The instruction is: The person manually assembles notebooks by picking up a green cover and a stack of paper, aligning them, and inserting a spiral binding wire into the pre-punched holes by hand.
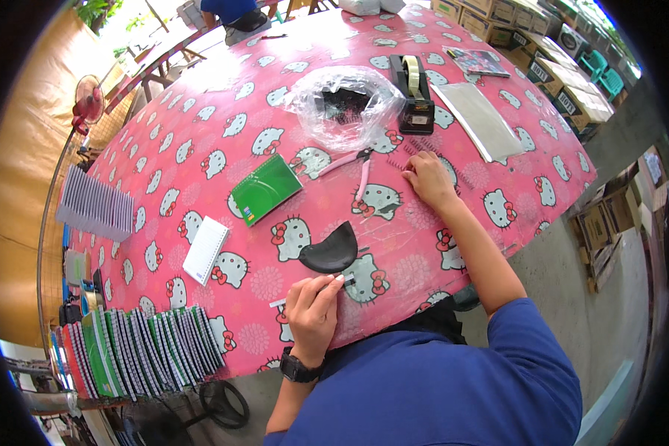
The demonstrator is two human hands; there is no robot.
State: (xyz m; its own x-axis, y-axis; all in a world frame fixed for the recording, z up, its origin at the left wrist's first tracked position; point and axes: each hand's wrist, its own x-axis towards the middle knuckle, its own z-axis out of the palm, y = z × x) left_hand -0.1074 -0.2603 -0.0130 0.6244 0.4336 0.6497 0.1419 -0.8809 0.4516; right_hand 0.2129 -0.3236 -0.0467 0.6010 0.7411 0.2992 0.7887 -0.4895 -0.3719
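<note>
My left hand, with a dark watch on its wrist, is closed around a thin white stick with a dark end, near the table's front edge. Just beyond it lies a black half-round piece. My right hand reaches farther out, its fingers bent down on dark spiral binding coils; the fingertips are partly hidden. Pliers with pink handles lie left of that hand. A green spiral notebook and a small white spiral pad rest to the left.
A clear plastic bag with dark contents and a black tape dispenser stand on the pink table. A clear-covered sheet stack lies right. Spiral notebooks and a pale stack line the left edge. Cartons stand beyond.
</note>
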